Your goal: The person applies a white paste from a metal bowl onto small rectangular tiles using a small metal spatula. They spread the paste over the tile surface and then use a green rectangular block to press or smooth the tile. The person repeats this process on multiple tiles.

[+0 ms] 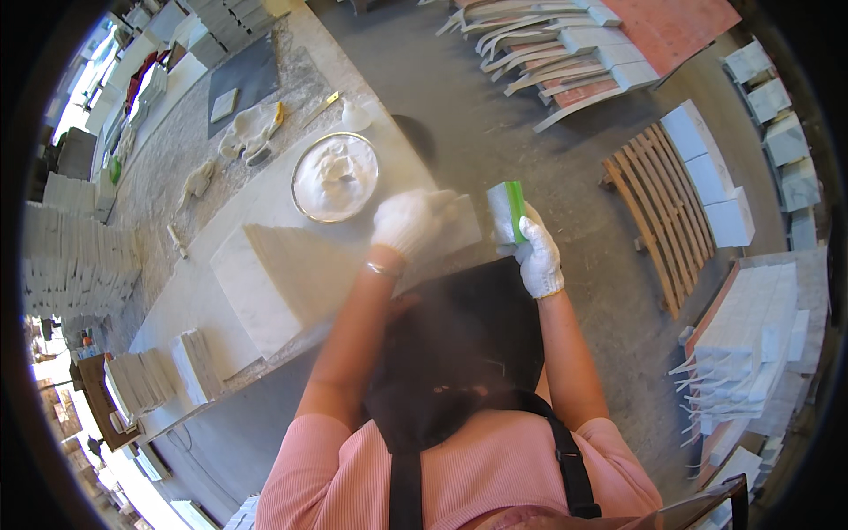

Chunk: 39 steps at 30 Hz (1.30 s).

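Observation:
My right hand (540, 256), in a white knit glove, is closed around a flat rectangular block with a pale grey face and a bright green edge (507, 212), held upright beside the table. My left hand (409, 219), also gloved in white, is over the table and smeared by motion; its fingers cannot be made out. Near its fingertips a pale slab corner (464, 225) shows. Just beyond this hand stands a round metal-rimmed bowl (377, 184) with white paste or powder in it. A stack of pale stone tiles (265, 283) lies left of my left forearm.
On the dusty worktable (177, 296) are a crumpled pair of gloves (252, 131), a yellow-tipped tool (321, 108) and a dark mat (243, 84). Tile stacks (79, 256) line the left. To the right stand a wooden pallet (658, 212) and strapped tile stacks (746, 327).

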Available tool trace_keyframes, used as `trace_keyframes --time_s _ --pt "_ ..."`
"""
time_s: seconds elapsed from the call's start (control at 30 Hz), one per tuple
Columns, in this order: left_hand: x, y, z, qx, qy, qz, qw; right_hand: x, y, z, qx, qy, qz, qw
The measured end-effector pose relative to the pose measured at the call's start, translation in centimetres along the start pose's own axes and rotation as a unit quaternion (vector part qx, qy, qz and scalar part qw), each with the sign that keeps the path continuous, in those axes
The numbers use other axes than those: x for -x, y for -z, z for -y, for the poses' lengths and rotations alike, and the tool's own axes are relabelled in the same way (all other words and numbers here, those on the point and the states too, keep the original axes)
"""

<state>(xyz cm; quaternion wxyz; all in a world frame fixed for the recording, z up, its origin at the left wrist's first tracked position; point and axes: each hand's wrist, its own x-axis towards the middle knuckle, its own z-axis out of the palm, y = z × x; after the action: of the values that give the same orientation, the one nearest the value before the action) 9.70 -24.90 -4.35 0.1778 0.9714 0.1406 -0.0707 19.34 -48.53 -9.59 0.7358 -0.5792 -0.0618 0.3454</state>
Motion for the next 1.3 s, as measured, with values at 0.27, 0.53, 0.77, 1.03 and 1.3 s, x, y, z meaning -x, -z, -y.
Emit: trace_keyframes --time_s 0.27,0.53,0.77,1.03,1.3 --pt "2.3 -0.2 -0.5 0.068 -0.001 -0.180 0.981 -3.0 -1.4 -0.4 0.016 0.025 0.044 0.999" --pt "5.3 -2.1 -0.5 0.070 -0.030 -0.215 0.974 -2.7 -2.7 1.6 0.140 0.061 0.061 0.986" --pt "5.0 -1.8 -0.2 0.100 -0.038 -0.213 0.971 -4.9 -3.2 1.6 0.222 0.034 0.056 0.973" --pt "4.9 -2.3 0.2 0.110 -0.038 -0.209 0.971 -4.1 -4.1 2.0 0.301 0.100 0.055 0.947" --pt "5.1 -2.3 -0.1 0.108 -0.027 -0.205 0.972 -4.1 -3.1 1.5 0.224 0.087 0.040 0.970"
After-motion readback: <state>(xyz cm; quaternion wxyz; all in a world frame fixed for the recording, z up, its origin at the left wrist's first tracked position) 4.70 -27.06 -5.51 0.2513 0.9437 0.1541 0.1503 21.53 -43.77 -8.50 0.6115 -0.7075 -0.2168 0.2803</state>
